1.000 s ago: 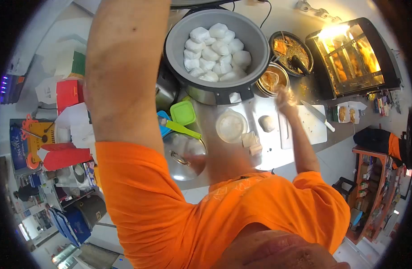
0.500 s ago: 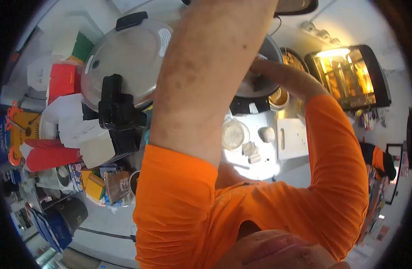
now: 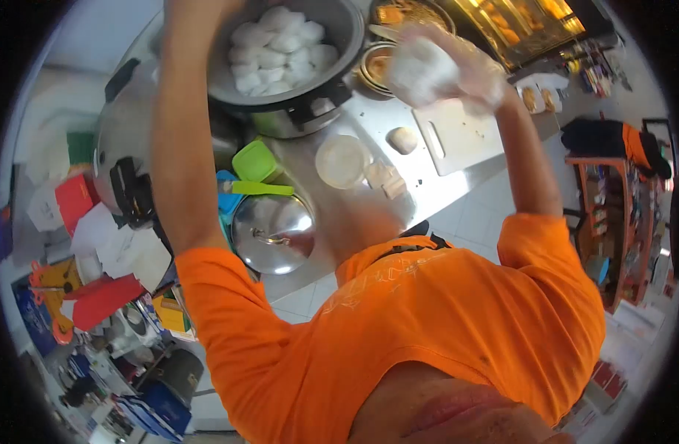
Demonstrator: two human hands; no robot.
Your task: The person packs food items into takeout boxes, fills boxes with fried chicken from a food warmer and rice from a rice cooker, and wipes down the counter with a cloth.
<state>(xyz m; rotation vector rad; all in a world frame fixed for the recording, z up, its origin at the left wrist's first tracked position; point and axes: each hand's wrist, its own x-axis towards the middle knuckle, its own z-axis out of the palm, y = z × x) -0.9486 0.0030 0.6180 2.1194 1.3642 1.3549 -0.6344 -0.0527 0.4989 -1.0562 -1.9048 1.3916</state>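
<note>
My right hand (image 3: 481, 78), in a clear plastic glove, is raised over the counter's right part with its fingers round a white wrapped bundle (image 3: 422, 72), both blurred. Up at the top edge, beside the large pot (image 3: 349, 52), my left hand (image 3: 220, 7) is cut off and smeared; its fingers do not show clearly. Several white wrapped bundles (image 3: 276, 48) fill the pot. Below my right hand lies a white cutting board (image 3: 465, 137), next to a round pale lump (image 3: 402, 140).
A round clear container (image 3: 342, 160), small pale blocks (image 3: 386, 180), a green box (image 3: 255, 160) and a shiny lid (image 3: 273, 240) stand on the metal counter. Bowls (image 3: 374, 70) and a lit food warmer (image 3: 517, 26) are at the top. Another lidded cooker (image 3: 125, 140) is left.
My right hand has come out of the pot and moved right with a white bundle in it. My left arm has swung left, uncovering the pot. The view has shifted.
</note>
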